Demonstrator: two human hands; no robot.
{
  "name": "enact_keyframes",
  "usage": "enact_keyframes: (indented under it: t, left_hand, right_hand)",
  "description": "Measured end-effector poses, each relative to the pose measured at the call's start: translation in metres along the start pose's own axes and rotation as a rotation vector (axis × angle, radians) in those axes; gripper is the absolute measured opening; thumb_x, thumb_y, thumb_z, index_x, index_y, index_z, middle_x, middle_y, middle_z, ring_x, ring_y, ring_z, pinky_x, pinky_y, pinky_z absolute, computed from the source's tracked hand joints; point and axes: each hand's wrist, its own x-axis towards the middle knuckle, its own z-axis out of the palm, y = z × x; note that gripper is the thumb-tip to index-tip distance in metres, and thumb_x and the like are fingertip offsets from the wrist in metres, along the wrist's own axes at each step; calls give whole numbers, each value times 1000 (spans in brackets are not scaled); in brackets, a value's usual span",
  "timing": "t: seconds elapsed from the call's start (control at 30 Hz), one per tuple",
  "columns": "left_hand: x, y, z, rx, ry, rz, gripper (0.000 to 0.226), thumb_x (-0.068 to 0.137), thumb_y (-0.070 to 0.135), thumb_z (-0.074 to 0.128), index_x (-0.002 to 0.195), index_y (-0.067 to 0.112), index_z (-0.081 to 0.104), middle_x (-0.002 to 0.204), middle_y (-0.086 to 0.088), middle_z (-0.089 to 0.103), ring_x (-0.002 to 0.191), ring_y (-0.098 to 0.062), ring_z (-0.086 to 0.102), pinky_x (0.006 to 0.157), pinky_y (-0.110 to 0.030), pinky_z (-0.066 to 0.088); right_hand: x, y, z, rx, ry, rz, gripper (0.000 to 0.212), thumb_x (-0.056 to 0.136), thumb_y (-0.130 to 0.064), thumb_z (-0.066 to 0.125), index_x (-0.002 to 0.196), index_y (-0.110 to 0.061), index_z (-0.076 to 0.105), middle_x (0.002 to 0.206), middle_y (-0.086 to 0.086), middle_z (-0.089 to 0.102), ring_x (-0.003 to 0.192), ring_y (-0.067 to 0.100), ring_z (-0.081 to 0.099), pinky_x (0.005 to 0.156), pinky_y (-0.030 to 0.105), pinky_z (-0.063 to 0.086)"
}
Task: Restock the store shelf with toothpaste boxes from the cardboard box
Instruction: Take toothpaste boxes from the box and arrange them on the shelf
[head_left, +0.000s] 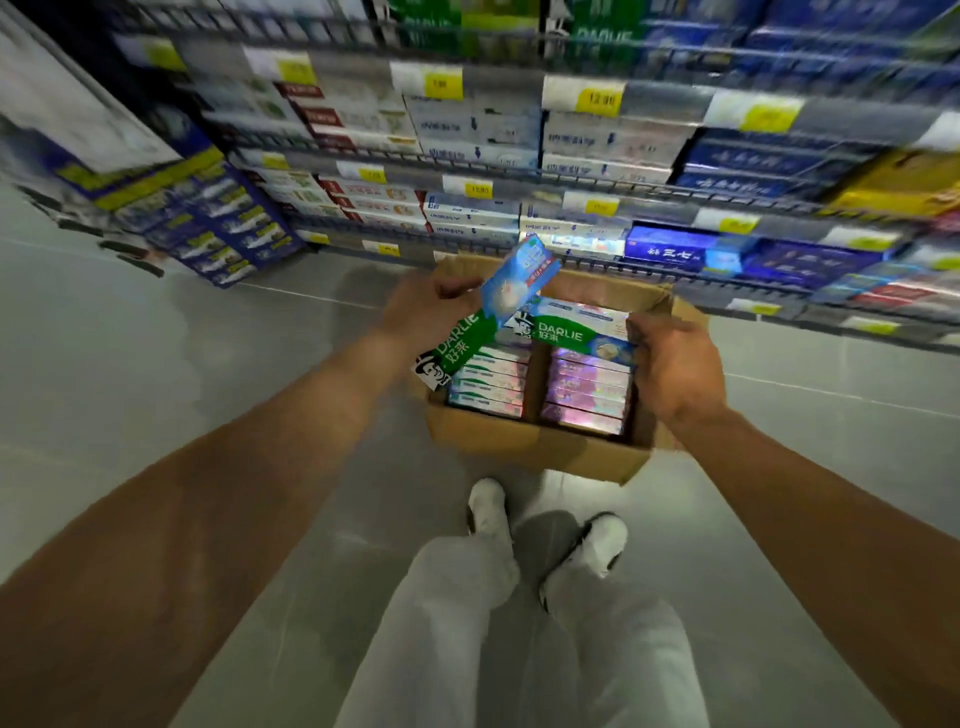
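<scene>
The shelf (571, 171) fills the upper half of my view, wire tiers packed with flat cartons, but it is smeared with blur, so most labels and the yellow price tags (597, 98) are unreadable, and its top and right ends run out of frame. Below it lies smooth grey floor (249, 405). My pale trousers (467, 613) are cut off at the bottom edge, white shoes (592, 545) poking out.

The cardboard box (540, 447) sits open on the floor just before my feet, plain brown corrugated board, with a divider between two stacks of toothpaste boxes (587, 389); their glossy faces shimmer pink and teal.

My left hand (421, 306) grips a long green-and-blue Darlie carton (488, 312), tilted above the box's left half; my fingers are hidden behind it. My right hand (675, 364) curls round the right end of a second Darlie carton (571, 332), lying level across the stacks.
</scene>
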Motion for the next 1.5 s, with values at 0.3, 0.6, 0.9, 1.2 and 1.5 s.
enact_keyframes:
  t: [0.3,0.6,0.9,1.2,1.5]
  left_hand:
    - [-146,129,-41,139,83,234,32,92,18,60,124,16,64,112,5,64,97,-4,55,57,3,35]
    - [-264,206,-64,149,158,452,30,91,16,61,121,18,66,115,7,66,105,-7,60,87,-18,45]
    - [-342,265,-103,118,250,562,29,94,17,58,122,20,65,114,6,64,100,-9,59,74,-17,45]
    - [-369,311,-173,109,338,713,29,92,22,60,121,25,66,110,3,68,99,-12,63,90,-33,52]
    - [-337,360,-261,189,318,894,29,93,21,59,120,28,66,112,8,67,99,-5,60,79,-21,47]
  right_hand:
    - [-68,-43,-195,-39,111,43,19,82,-2,50,95,-10,61,96,15,64,92,38,56,65,32,38]
    - [-130,-71,-329,-74,336,-158,18,81,0,50,93,-8,60,91,14,65,88,35,56,63,33,32]
    - [-147,-114,-416,-78,478,-240,18,87,-2,47,98,-9,59,92,14,61,90,38,54,67,37,36]
    - [-135,-182,-476,-57,637,-258,12,92,-3,47,93,-4,59,93,17,61,85,38,51,61,39,34]
    - [-90,-248,-525,-88,792,-170,15,88,1,48,98,1,61,100,21,64,92,39,54,72,44,44]
